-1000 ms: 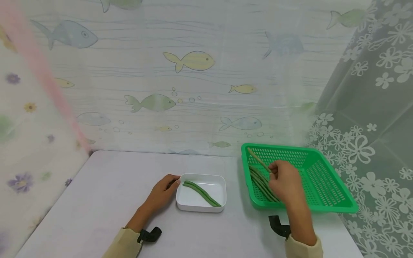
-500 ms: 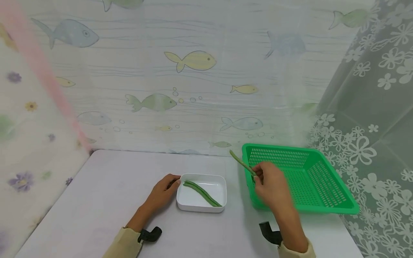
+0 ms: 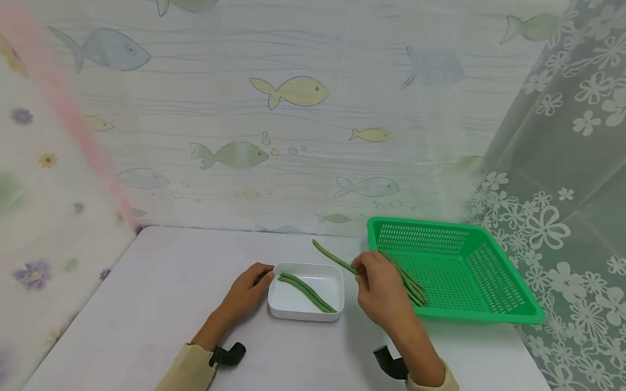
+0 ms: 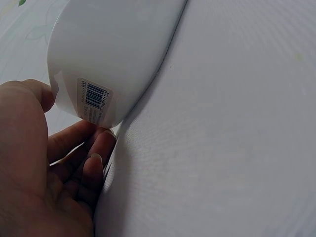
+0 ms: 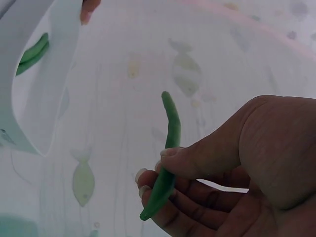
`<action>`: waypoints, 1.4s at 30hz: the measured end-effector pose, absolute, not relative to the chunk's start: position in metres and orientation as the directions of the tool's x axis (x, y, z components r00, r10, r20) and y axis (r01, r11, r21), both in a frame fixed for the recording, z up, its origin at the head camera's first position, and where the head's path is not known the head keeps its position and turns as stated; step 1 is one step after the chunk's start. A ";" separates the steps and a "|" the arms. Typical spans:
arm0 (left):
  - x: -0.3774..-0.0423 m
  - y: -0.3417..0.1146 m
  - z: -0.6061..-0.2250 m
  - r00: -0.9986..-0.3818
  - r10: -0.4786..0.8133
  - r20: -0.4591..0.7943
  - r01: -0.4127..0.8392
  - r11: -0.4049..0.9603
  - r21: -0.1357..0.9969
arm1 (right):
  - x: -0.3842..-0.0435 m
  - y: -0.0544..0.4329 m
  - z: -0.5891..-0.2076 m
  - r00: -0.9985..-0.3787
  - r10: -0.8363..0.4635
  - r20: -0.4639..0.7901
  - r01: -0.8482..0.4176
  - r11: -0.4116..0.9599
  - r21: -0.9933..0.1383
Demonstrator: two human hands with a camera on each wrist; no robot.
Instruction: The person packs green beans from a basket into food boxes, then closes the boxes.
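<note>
A green bean (image 3: 334, 256) is pinched between the thumb and fingers of my right hand (image 3: 386, 290), between the basket and the dish. In the right wrist view the bean (image 5: 171, 128) points up past the thumb, its lower end jutting below the fingers. My left hand (image 3: 246, 291) holds the left end of a white rectangular dish (image 3: 305, 316), thumb at the rim. The left wrist view shows the fingers (image 4: 101, 145) curled against the dish's corner, beside a barcode label (image 4: 95, 98). Inside the dish lie two green beans (image 3: 307, 293) side by side.
A green perforated basket (image 3: 469, 271) stands at the right of the white table (image 3: 171, 271). More green beans (image 3: 413, 285) lie along its left side, partly behind my right hand. A fish-print curtain (image 3: 293, 163) hangs behind the table, and a grey flowered one (image 3: 562, 271) at the right.
My right hand has moved left with the green bean, from inside the basket over its left rim toward the dish. The left hand and the dish stay in place.
</note>
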State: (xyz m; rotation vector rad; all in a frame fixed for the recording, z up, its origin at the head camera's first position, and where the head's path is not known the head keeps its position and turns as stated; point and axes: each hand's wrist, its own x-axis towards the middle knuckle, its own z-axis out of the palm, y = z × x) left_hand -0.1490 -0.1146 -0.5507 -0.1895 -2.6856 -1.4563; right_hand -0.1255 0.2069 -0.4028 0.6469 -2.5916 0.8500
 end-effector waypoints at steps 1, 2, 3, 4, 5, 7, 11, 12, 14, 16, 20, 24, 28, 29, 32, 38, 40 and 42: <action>-0.149 -0.115 -0.551 -0.989 0.070 0.130 0.147 0.541 0.828 | -0.125 0.205 -0.404 -0.837 -0.319 0.444 -0.520 0.714 -0.469; -0.149 -0.114 -0.551 -0.989 0.070 0.129 0.146 0.543 0.827 | -0.125 0.203 -0.406 -0.837 -0.322 0.442 -0.523 0.708 -0.474; -0.150 -0.114 -0.551 -0.989 0.070 0.129 0.146 0.542 0.828 | -0.125 0.202 -0.408 -0.839 -0.325 0.437 -0.523 0.702 -0.483; -0.150 -0.114 -0.551 -0.989 0.071 0.128 0.146 0.541 0.828 | -0.125 0.200 -0.409 -0.841 -0.326 0.432 -0.522 0.699 -0.489; -0.150 -0.114 -0.551 -0.989 0.071 0.128 0.146 0.540 0.829 | -0.125 0.198 -0.411 -0.843 -0.327 0.427 -0.521 0.695 -0.495; -0.150 -0.114 -0.552 -0.989 0.071 0.128 0.146 0.542 0.828 | -0.124 0.194 -0.414 -0.843 -0.331 0.423 -0.523 0.689 -0.501; -0.150 -0.113 -0.551 -0.990 0.068 0.126 0.143 0.544 0.827 | -0.124 0.186 -0.421 -0.825 -0.352 0.442 -0.550 0.680 -0.484; -0.150 -0.113 -0.550 -0.990 0.067 0.126 0.142 0.545 0.826 | -0.124 0.184 -0.423 -0.821 -0.358 0.446 -0.556 0.679 -0.479; -0.149 -0.113 -0.549 -0.990 0.066 0.126 0.142 0.542 0.829 | -0.125 0.180 -0.426 -0.815 -0.367 0.448 -0.564 0.679 -0.470; -0.149 -0.113 -0.548 -0.990 0.067 0.126 0.142 0.541 0.829 | -0.126 0.177 -0.431 -0.815 -0.371 0.445 -0.564 0.681 -0.466; -0.150 -0.113 -0.548 -0.989 0.071 0.133 0.150 0.545 0.825 | -0.129 0.172 -0.439 -0.815 -0.376 0.441 -0.566 0.680 -0.466; -0.150 -0.114 -0.549 -0.987 0.073 0.141 0.158 0.552 0.819 | -0.131 0.167 -0.450 -0.797 -0.399 0.454 -0.591 0.670 -0.449; -0.151 -0.114 -0.550 -0.987 0.078 0.141 0.160 0.549 0.821 | -0.133 0.164 -0.459 -0.782 -0.418 0.462 -0.610 0.665 -0.432; -0.151 -0.114 -0.550 -0.987 0.079 0.141 0.162 0.547 0.821 | -0.134 0.164 -0.460 -0.783 -0.418 0.461 -0.609 0.666 -0.431; -0.152 -0.114 -0.550 -0.987 0.077 0.139 0.159 0.548 0.821 | -0.135 0.163 -0.464 -0.786 -0.417 0.456 -0.605 0.668 -0.433; -0.152 -0.114 -0.550 -0.987 0.076 0.143 0.161 0.547 0.822 | -0.136 0.162 -0.473 -0.813 -0.431 0.393 -0.579 0.677 -0.455; -0.151 -0.113 -0.550 -0.986 0.075 0.151 0.168 0.539 0.825 | -0.136 0.161 -0.476 -0.817 -0.440 0.373 -0.574 0.678 -0.459; -0.150 -0.113 -0.549 -0.985 0.073 0.154 0.169 0.537 0.827 | -0.137 0.160 -0.479 -0.820 -0.442 0.364 -0.571 0.680 -0.460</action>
